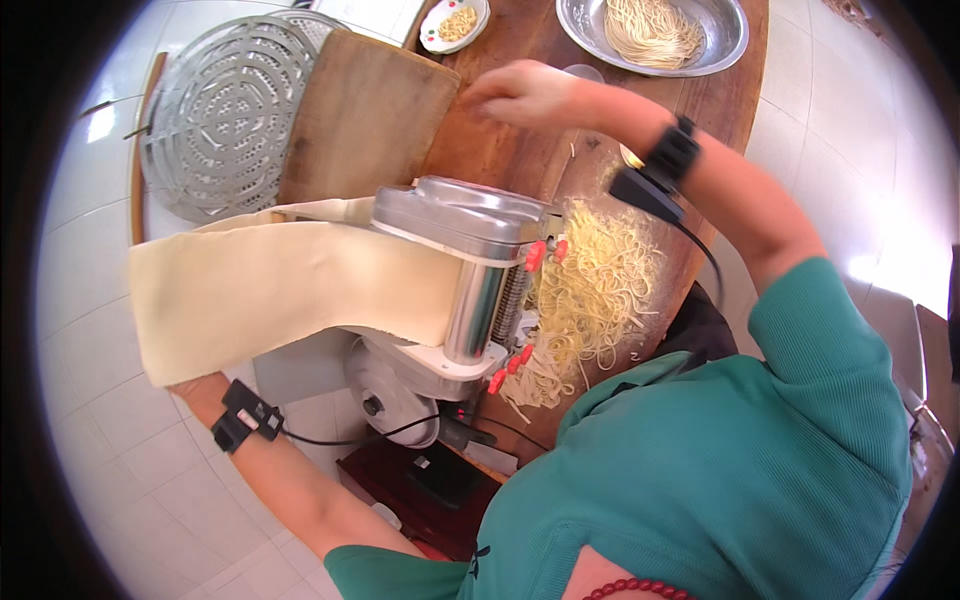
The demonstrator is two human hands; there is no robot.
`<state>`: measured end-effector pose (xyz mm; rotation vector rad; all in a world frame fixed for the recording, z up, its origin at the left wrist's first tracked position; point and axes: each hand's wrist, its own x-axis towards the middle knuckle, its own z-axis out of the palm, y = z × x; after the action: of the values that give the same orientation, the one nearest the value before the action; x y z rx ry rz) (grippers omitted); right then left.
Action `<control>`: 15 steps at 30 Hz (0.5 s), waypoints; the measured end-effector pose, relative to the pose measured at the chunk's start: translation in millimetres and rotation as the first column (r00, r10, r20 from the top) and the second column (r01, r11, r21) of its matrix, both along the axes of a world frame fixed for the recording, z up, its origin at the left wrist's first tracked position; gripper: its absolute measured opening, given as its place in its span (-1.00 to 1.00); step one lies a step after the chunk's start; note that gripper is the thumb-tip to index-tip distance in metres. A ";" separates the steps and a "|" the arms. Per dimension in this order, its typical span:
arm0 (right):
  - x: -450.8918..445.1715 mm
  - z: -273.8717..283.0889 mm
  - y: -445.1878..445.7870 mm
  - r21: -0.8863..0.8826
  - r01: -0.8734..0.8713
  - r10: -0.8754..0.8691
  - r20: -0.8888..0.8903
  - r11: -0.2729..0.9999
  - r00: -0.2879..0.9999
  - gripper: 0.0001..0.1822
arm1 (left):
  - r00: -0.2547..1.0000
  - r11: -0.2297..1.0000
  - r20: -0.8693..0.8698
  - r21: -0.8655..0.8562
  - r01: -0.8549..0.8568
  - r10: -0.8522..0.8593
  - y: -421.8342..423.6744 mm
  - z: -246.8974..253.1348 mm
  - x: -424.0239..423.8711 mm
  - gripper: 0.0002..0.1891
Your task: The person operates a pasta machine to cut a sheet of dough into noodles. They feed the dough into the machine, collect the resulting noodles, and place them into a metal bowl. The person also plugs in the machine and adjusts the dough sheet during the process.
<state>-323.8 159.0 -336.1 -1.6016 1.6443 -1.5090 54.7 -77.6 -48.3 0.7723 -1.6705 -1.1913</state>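
Note:
A wide dough sheet [285,285] runs in a long fold into the metal rollers of an electric noodle machine [465,217]. My left hand [199,391] bears the sheet's far left end from beneath; its fingers are hidden by the dough. Cut noodles [592,285] lie in a loose heap on the wooden table, right of the machine, dusted with yellow flour. My right hand [514,94], a little blurred, hovers over the table past the machine, near a wooden board's corner, fingers loosely bent and nothing seen in them.
The wooden board [367,112] and round perforated metal steamer trays [225,120] stand beyond the machine. Farther back are a small dish [431,37] with yellow bits and a metal basin [724,52] of noodles. A cleaver [491,456] lies below the machine; cables run from both wrists.

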 end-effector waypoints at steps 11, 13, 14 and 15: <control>189.7 -119.9 156.5 0.325 -0.354 -0.033 0.775 0.877 0.631 -0.64 | 0.998 0.997 0.001 0.045 0.062 -0.063 40.8 -1.8 -34.4 -0.35; 207.9 -143.1 150.5 0.311 -0.225 0.010 0.566 0.923 0.824 -0.61 | 0.994 0.993 -0.007 0.051 0.107 -0.107 44.9 1.5 -38.7 -0.35; 213.7 -151.7 147.2 0.308 -0.166 -0.014 0.507 0.937 0.862 -0.60 | 0.992 0.990 -0.012 0.059 0.129 -0.129 46.1 2.4 -39.7 -0.35; 219.2 -153.9 144.2 0.303 -0.113 -0.037 0.448 0.946 0.893 -0.60 | 0.990 0.988 -0.012 0.064 0.143 -0.143 46.1 1.9 -38.1 -0.35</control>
<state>-104.6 303.3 -490.0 -1.0103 1.4852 -1.3719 16.6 -31.5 -46.4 0.6964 -1.7115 -1.3521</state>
